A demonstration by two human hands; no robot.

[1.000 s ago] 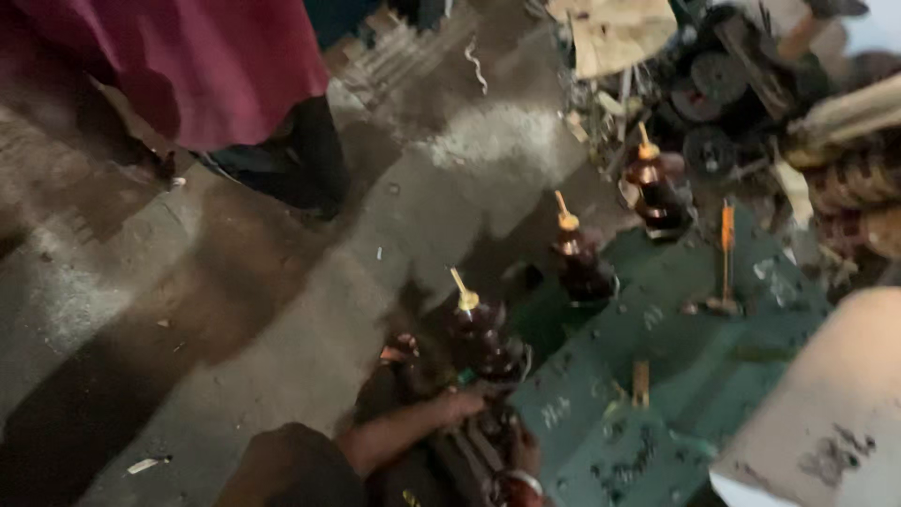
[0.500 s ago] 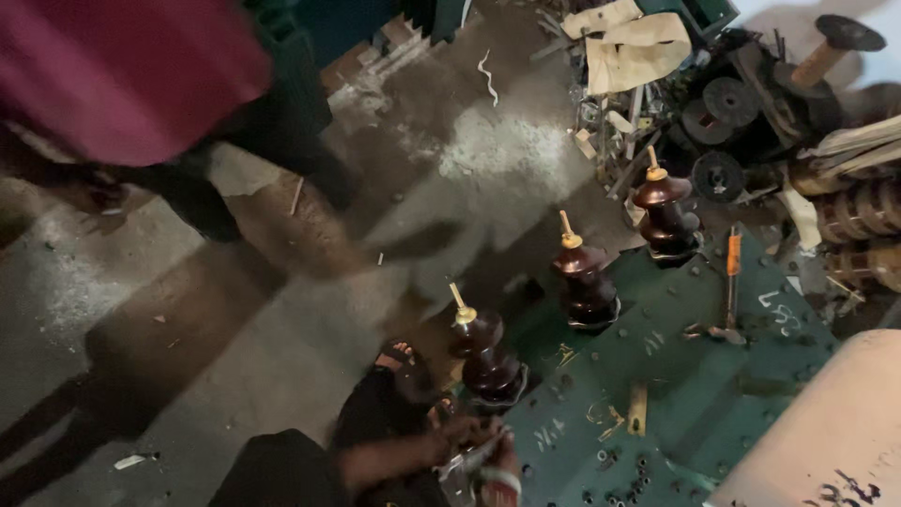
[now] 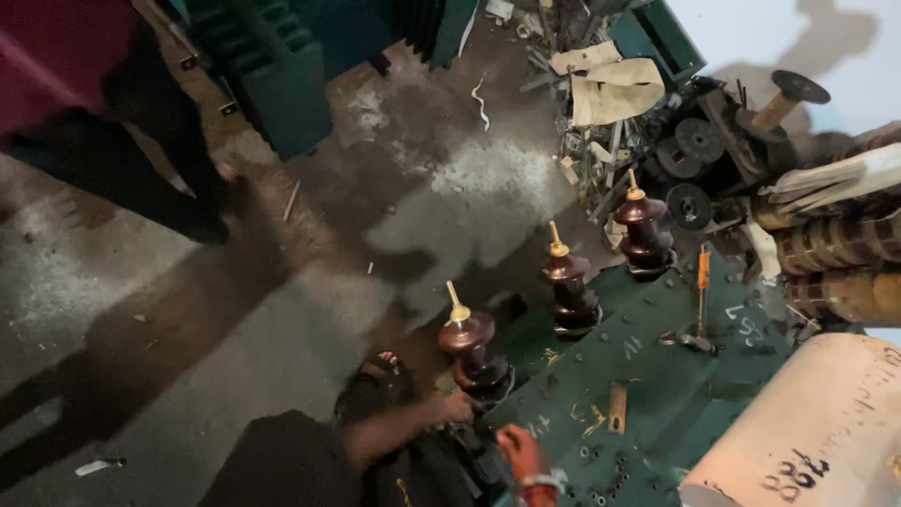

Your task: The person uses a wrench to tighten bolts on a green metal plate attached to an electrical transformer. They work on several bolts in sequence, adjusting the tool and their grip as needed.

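Observation:
Three brown ribbed bushings with brass tips stand in a row on a green metal lid [image 3: 657, 376]. My left hand [image 3: 452, 408] reaches from a dark sleeve and curls against the base of the nearest bushing [image 3: 472, 347]. My right hand [image 3: 522, 453], reddish and with a band at the wrist, is just below it over a dark part [image 3: 474, 460] at the lid's edge. Whether it holds anything is unclear. The middle bushing [image 3: 569, 286] and far bushing [image 3: 644, 230] are untouched.
An orange-handled tool [image 3: 702, 300] lies on the lid. A large tan cylinder [image 3: 817, 432] fills the lower right. Wound coils [image 3: 835, 249], black discs and scrap pile up at the right. Another person in maroon and dark trousers [image 3: 113, 141] stands upper left by green crates [image 3: 272, 84].
The other person has moved away toward the upper left. Both my hands stay at the nearest bushing's base, the right hand now showing lower beside the left.

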